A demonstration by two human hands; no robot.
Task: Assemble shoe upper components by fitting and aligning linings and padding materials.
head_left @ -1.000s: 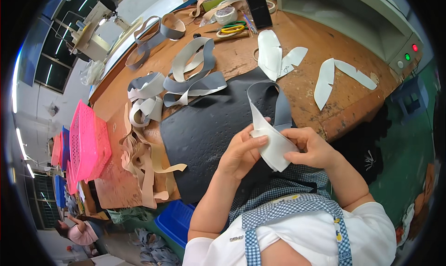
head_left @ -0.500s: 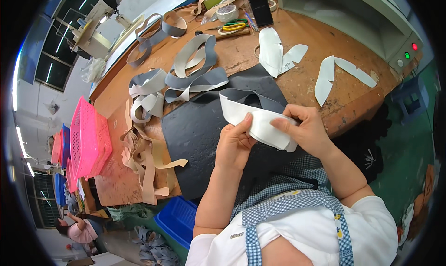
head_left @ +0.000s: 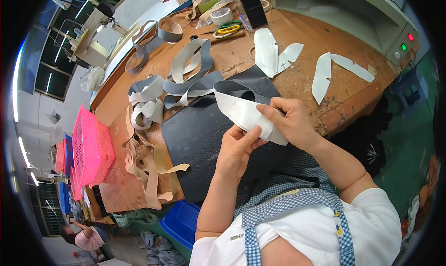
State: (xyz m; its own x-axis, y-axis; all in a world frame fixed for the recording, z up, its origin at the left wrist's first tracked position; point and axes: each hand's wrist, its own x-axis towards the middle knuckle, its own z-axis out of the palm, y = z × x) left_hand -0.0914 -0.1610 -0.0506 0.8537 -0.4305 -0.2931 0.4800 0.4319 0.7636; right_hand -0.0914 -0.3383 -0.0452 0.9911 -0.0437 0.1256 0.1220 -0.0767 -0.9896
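Note:
A curved strip of material [head_left: 236,107], white on its outer face and grey inside, is held over the black mat [head_left: 197,140] at the table's front edge. My left hand [head_left: 238,151] pinches its lower edge between thumb and fingers. With the thumb on top, my right hand [head_left: 291,122] grips the right end; the fingers behind are partly hidden. The strip's far part bends round into a loop. Just beyond lie several looped grey-and-white strips [head_left: 191,61], and rolled ones [head_left: 147,87] sit to their left.
Beige strips [head_left: 151,168] hang in a heap at the left edge. White cut pieces [head_left: 266,52], scissors [head_left: 227,30] and a phone [head_left: 253,9] lie farther back. A grey machine housing [head_left: 371,15] stands back right. Pink basket [head_left: 93,147] at left; blue bin [head_left: 181,224] below. A person [head_left: 88,238] is far off.
My left hand has moved down and slightly right along the strip's lower edge. My right hand has shifted left and up, and the strip's white face has tilted with it.

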